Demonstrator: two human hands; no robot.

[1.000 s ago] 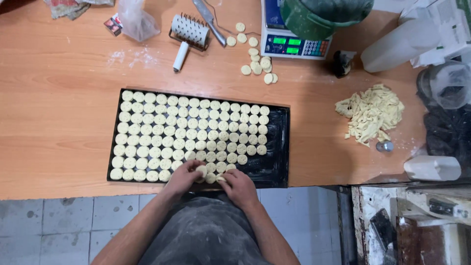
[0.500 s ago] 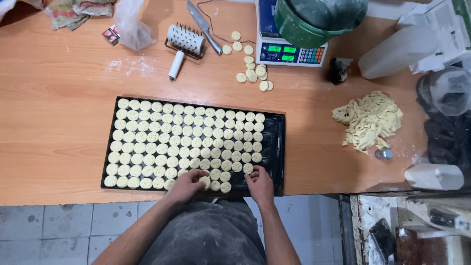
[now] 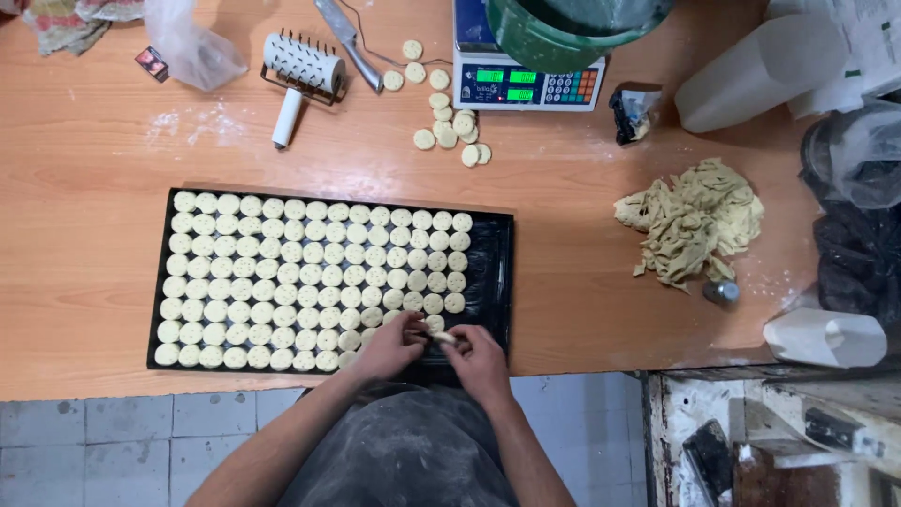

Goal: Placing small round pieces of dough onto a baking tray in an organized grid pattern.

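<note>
Over tray [image 3: 497,282] edge, left hand [image 3: 389,345], right hand [image 3: 477,357] pinching dough round [image 3: 441,337]

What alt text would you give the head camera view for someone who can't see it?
Seen from above, a person's left hand and right hand meet at the near edge of a black baking tray nearly filled with rows of round dough discs, pinching a disc between them. Loose discs, dough scraps, a spiked roller and a scale share the wooden table.

Matt, pale dough rounds [image 3: 310,282] on a dark, slightly glossy metal tray [image 3: 488,282]. Smooth orange wood-look table [image 3: 84,188], flour-dusted. Ragged dough scraps [image 3: 690,221].
</note>
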